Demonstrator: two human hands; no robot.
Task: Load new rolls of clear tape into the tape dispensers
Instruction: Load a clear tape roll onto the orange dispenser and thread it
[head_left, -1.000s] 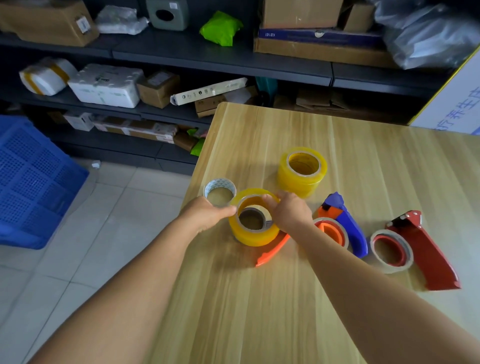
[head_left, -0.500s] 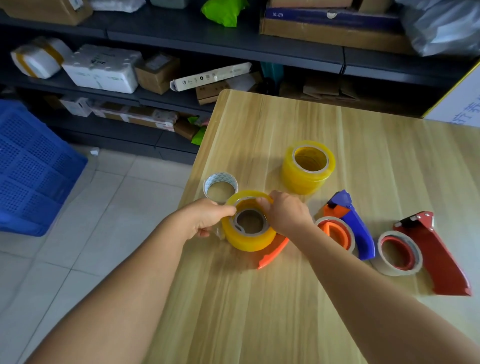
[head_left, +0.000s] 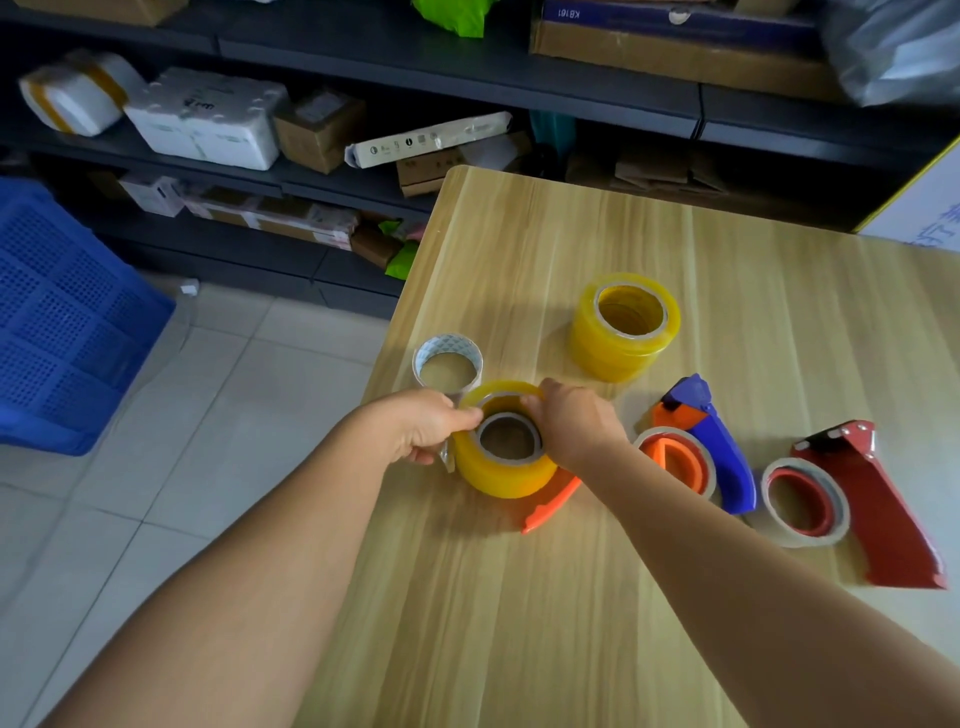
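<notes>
I see the bench (head_left: 571, 597), wood-grain top, with its left edge running from the far-left corner down toward me; beyond that edge is tiled floor and a blue crate (head_left: 62, 322). Dark shelves (head_left: 467, 67) with boxes stand past the far edge.

The red dispenser (head_left: 878, 509) lies flat near the right edge, long axis running from far-left to near-right, handle end toward the near-right, a nearly spent core on its hub. The blue dispenser (head_left: 711, 447) lies left of it, roughly parallel, nose toward the far edge, orange hub carrying a thin core.

The spare roll (head_left: 623, 327) stands on its flat face toward the bench middle, bore pointing up, well apart from both hands.

The held roll (head_left: 506, 452) sits close to the left edge, bore axis near vertical and tipped slightly toward me, over an orange dispenser (head_left: 550, 506) whose handle pokes out toward the near-right; its hub is hidden. The left hand (head_left: 415, 431) is closed on the roll's left side with the thumb on the rim; a metal part shows just under it. The right hand (head_left: 576, 426) pinches the far-right rim, fingers curled over it.

An empty core (head_left: 448, 364) stands just beyond the left hand, at the left edge.

Open bench: the whole near half and the far strip.
</notes>
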